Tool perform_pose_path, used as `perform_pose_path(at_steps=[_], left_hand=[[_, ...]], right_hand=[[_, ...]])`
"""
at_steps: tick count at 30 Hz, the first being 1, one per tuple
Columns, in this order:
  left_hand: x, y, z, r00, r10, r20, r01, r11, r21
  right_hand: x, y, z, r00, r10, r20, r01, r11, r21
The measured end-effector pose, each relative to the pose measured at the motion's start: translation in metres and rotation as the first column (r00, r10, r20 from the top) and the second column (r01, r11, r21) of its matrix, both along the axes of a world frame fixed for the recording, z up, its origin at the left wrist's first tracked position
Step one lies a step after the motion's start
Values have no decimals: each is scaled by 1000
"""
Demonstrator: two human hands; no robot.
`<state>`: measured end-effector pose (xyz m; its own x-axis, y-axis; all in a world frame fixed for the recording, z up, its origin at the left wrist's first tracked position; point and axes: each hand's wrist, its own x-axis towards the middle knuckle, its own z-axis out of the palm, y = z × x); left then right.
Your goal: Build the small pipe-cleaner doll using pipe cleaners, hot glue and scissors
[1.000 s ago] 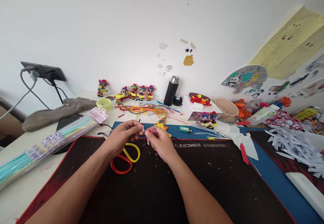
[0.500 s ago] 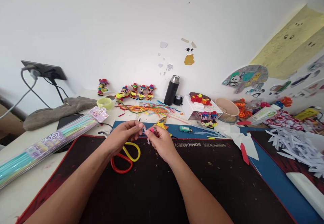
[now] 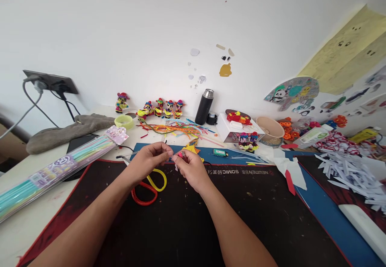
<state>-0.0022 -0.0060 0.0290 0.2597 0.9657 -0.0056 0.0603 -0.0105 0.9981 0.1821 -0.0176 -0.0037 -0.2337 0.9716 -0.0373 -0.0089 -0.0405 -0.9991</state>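
My left hand (image 3: 150,160) and my right hand (image 3: 190,168) meet over the far edge of the black mat, fingertips nearly touching. Between thumb and fingers of the right hand is a small pink piece (image 3: 181,154), with a pale whitish strip (image 3: 176,168) hanging below it. The left hand is closed in a pinch beside it; what lies between its fingertips is hidden. Under the left wrist lie scissors (image 3: 164,180) with one red and one yellow handle loop. A yellow cut-out shape (image 3: 192,146) lies just behind the hands.
Fuzzy craft stems (image 3: 171,129) are scattered behind the hands, with several small figures (image 3: 159,108) along the wall. A black thermos (image 3: 204,107) stands near a white box (image 3: 224,127). Packaged pastel sticks (image 3: 60,166) lie left, white paper strips (image 3: 356,178) right.
Both hands stay close together. The left fingertips have moved slightly right toward the right hand, and the pale strip that showed between the hands is now mostly covered.
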Motion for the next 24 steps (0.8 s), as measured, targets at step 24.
perform_pose_path(at_steps=[24], left_hand=[[10, 5, -45, 798, 89, -595, 164, 919, 357]], right_hand=[[38, -47, -8, 943, -93, 320, 95, 995, 10]])
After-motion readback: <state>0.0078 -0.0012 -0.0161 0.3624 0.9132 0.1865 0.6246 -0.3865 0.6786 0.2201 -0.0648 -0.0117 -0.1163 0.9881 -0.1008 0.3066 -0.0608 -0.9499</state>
